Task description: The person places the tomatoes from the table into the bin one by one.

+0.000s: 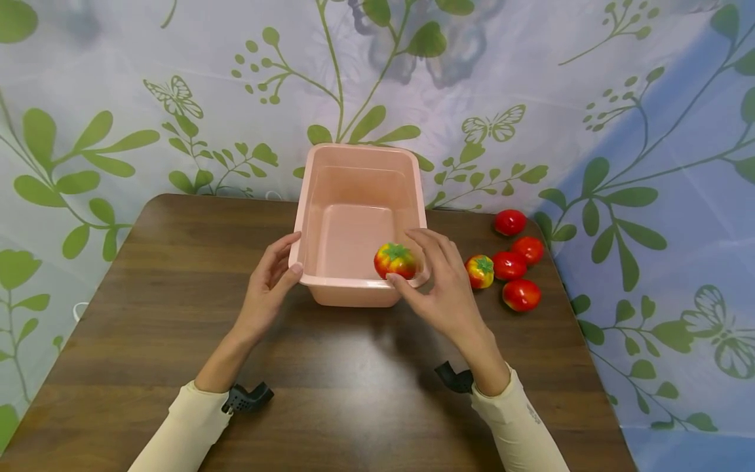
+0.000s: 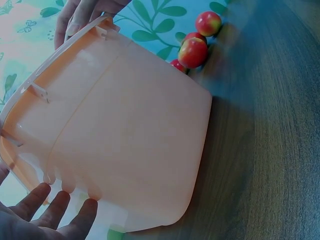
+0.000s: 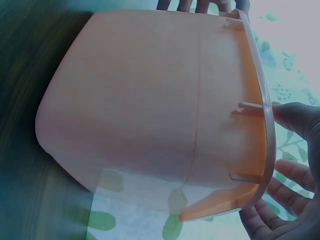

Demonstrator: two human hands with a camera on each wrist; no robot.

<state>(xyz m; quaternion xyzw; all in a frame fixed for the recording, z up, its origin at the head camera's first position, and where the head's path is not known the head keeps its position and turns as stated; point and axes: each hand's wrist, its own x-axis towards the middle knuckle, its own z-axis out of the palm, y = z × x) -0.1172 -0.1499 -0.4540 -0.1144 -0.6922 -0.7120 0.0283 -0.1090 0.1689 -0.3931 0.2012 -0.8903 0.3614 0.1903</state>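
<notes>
A pink plastic tub [image 1: 354, 216] stands on the dark wooden table [image 1: 354, 380]. My right hand [image 1: 406, 261] pinches a red, yellow and green tomato [image 1: 394, 260] just over the tub's near rim. My left hand [image 1: 290, 257] rests against the tub's near-left corner, thumb on the rim and fingers straight along the side. In the left wrist view the tub's outer wall [image 2: 125, 135] fills the frame, with straight left fingers [image 2: 55, 210] below it. The right wrist view shows the tub's wall [image 3: 150, 95] and right fingers [image 3: 295, 170] beside the rim; the tomato is hidden there.
Several tomatoes [image 1: 513, 265] lie on the table to the right of the tub, most of them red and one multi-coloured [image 1: 480, 271]. They also show in the left wrist view as tomatoes [image 2: 193, 51]. A leaf-print cloth [image 1: 118, 98] hangs behind the table.
</notes>
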